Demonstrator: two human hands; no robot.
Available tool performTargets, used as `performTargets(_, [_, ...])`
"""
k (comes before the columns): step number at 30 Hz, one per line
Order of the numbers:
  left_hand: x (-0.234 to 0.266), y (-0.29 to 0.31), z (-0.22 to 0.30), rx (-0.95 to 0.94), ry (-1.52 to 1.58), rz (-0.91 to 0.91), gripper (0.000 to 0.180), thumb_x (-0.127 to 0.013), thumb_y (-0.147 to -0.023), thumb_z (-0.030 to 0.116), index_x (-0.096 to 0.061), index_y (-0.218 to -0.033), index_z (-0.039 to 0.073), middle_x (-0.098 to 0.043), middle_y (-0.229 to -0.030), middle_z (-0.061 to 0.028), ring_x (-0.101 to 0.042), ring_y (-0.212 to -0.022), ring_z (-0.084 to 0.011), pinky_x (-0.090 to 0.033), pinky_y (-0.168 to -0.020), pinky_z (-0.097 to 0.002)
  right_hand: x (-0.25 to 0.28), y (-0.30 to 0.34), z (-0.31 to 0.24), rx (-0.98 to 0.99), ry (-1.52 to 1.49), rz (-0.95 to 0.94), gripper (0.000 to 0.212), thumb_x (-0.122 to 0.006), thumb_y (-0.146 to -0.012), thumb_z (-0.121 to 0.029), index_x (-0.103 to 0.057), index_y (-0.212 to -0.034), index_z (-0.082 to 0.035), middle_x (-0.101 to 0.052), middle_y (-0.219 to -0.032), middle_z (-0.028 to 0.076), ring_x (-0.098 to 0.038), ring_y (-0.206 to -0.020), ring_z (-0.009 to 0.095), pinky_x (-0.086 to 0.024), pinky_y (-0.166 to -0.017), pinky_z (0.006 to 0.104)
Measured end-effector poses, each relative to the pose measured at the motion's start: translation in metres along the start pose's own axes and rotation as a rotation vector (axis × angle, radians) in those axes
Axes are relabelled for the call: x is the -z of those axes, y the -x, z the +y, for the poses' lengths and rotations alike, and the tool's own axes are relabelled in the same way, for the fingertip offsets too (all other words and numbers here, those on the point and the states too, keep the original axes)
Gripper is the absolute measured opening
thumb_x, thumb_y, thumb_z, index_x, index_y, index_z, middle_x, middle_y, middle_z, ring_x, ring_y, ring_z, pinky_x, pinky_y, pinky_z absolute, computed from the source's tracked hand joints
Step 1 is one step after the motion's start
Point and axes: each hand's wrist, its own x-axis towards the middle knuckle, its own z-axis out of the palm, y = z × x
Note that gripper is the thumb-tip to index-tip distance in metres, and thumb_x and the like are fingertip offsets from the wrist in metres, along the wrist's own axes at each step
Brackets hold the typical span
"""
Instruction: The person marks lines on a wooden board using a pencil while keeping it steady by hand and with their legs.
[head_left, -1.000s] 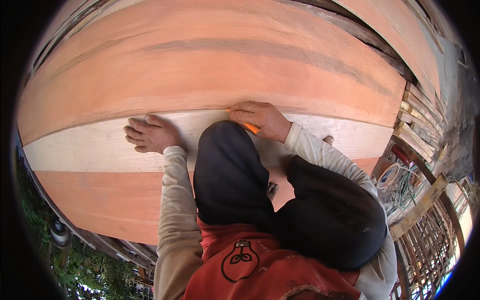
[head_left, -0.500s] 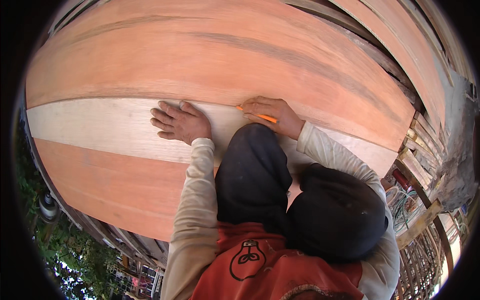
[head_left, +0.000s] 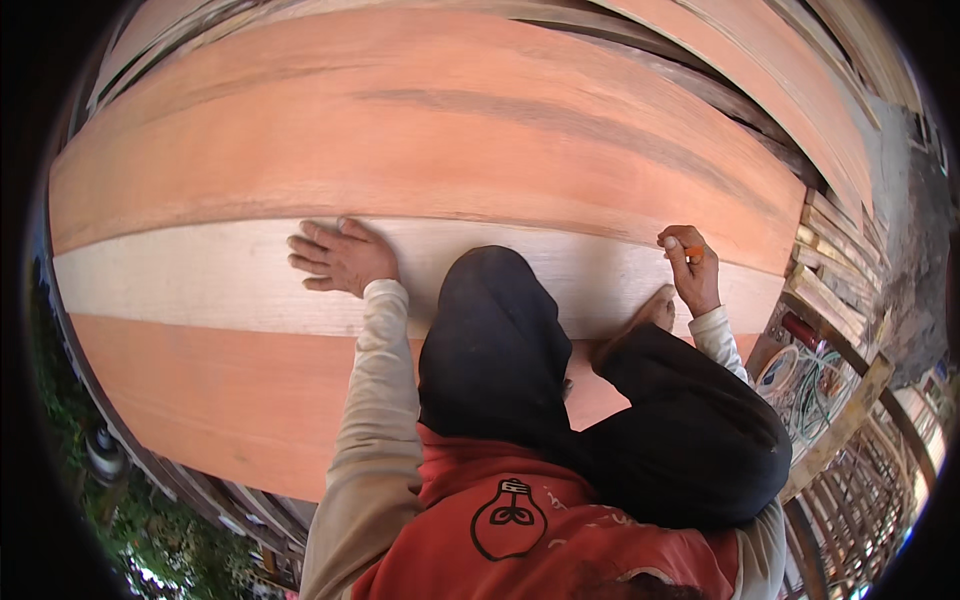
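A pale, narrow wooden strip (head_left: 220,265) lies across a wide reddish plywood sheet (head_left: 300,140). My left hand (head_left: 345,260) rests flat on the strip near its far edge, fingers spread. To the right, my right hand (head_left: 703,285) is closed around an orange pencil (head_left: 694,252); only a short bit of it shows between the fingers. This hand is above the strip's right part, close to my bare foot (head_left: 655,308), which is planted on the strip. My bent knee in dark trousers (head_left: 490,330) covers part of the strip between the hands.
Stacked wooden slats (head_left: 835,240) stand beyond the sheet's right end. Lower down there are coiled cables (head_left: 820,385) and a wooden lattice (head_left: 850,530). Another reddish plywood sheet (head_left: 765,80) lies at the far right. Green foliage (head_left: 170,545) shows below the left edge.
My right hand has moved right along the strip with the pencil, from beside my knee to beyond my foot. My left hand still lies flat on the strip; the view has shifted slightly.
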Motion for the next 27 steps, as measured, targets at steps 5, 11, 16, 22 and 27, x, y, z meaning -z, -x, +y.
performTargets(5, [-0.013, -0.008, -0.016, 0.025, -0.042, 0.088, 0.065, -0.037, -0.103, 0.044, -0.029, -0.157, 0.009, -0.020, -0.166, -0.0196, -0.015, -0.153, -0.0432, -0.016, -0.116, -0.0677, 0.033, 0.082, 0.059, -0.396, -0.028, 0.178, 0.028, -0.059, -0.103, -0.027, -0.067, -0.110, -0.001, -0.067, -0.085, 0.007, -0.066, -0.076, 0.014, -0.053, -0.068, 0.0300])
performTargets(11, [-0.027, -0.006, -0.009, 0.001, -0.068, 0.151, 0.062, -0.036, -0.102, 0.048, -0.034, -0.154, 0.015, -0.025, -0.164, -0.0147, -0.021, -0.152, -0.0405, -0.020, -0.113, -0.0697, 0.029, 0.196, 0.114, -0.701, -0.153, 0.411, 0.033, -0.061, -0.100, -0.034, -0.067, -0.110, -0.003, -0.067, -0.083, 0.005, -0.056, -0.064, 0.011, -0.046, -0.060, 0.0290])
performTargets(16, [-0.029, -0.013, -0.012, -0.010, -0.062, 0.183, 0.061, -0.036, -0.102, 0.049, -0.036, -0.153, 0.016, -0.029, -0.163, -0.0139, -0.024, -0.150, -0.0396, -0.022, -0.110, -0.0704, 0.012, 0.271, 0.159, -0.909, -0.355, 0.599, 0.038, -0.061, -0.099, -0.033, -0.065, -0.114, 0.001, -0.070, -0.087, 0.013, -0.059, -0.065, 0.016, -0.048, -0.059, 0.0325])
performTargets(22, [-0.025, -0.023, -0.013, 0.073, -0.063, 0.126, 0.063, -0.032, -0.100, 0.055, -0.035, -0.154, 0.021, -0.024, -0.167, -0.0111, -0.023, -0.151, -0.0408, -0.022, -0.109, -0.0695, 0.005, 0.278, 0.141, -1.057, -0.616, 0.557, 0.038, -0.064, -0.100, -0.036, -0.062, -0.111, 0.001, -0.071, -0.083, 0.012, -0.060, -0.059, 0.017, -0.048, -0.053, 0.0308])
performTargets(27, [-0.034, -0.012, -0.008, 0.085, -0.121, 0.037, 0.066, -0.033, -0.100, 0.059, -0.032, -0.156, 0.024, -0.020, -0.169, -0.0089, -0.020, -0.153, -0.0393, -0.019, -0.111, -0.0695, -0.023, 0.250, 0.153, -1.142, -1.116, 0.775, 0.036, -0.066, -0.099, -0.038, -0.062, -0.108, -0.003, -0.068, -0.078, 0.009, -0.055, -0.055, 0.015, -0.043, -0.046, 0.0293])
